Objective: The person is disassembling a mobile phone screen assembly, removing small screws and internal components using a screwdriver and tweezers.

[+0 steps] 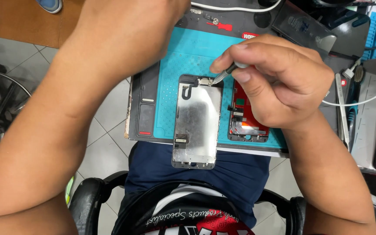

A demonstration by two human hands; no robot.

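My right hand is shut on a small metal screwdriver. Its tip touches the top edge of a phone display assembly, which lies back-up with its silver shield plate showing and overhangs the near edge of the teal work mat. Beside it on the right lies an open phone body with a red interior, partly under my right hand. My left forearm runs from the lower left to the top, and my left hand is cut off by the frame's top edge, so its fingers are hidden.
A black battery lies at the back right. White cables and a thin white pry tool sit at the right among other devices. Small parts lie on the dark tray edging the mat. My lap and a black chair are below.
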